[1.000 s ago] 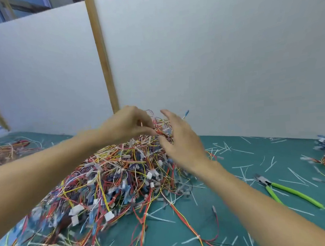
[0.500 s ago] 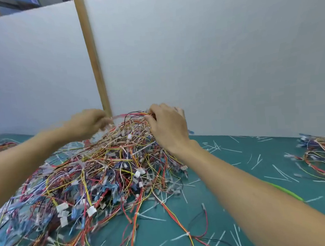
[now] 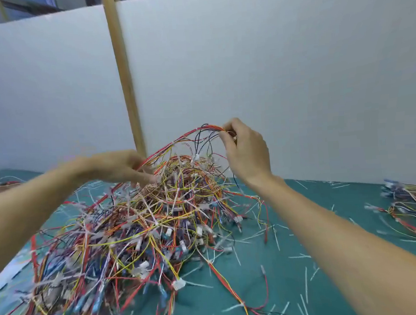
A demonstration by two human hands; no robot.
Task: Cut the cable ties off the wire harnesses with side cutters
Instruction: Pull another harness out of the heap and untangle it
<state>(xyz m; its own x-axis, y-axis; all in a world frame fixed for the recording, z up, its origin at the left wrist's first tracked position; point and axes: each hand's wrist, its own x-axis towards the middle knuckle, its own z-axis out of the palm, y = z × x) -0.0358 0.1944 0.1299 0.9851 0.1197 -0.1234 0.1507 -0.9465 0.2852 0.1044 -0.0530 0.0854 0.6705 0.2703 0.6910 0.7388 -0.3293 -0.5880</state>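
**Red and orange harness is being pulled out of the heap**

Red-orange wires of one wire harness [image 3: 188,137] arch above the big tangled pile of harnesses [image 3: 138,236] on the green mat [image 3: 295,262]. The right hand [image 3: 247,152] pinches its upper end and lifts it; the left hand [image 3: 119,167] grips the lower end at the top of the pile. The step looks like separating one harness. The side cutters are not in view, so the next move needs to free it, then find the tool. Cut white ties [image 3: 305,282] lie scattered on the mat; a smaller bundle [image 3: 412,207] is at the right.
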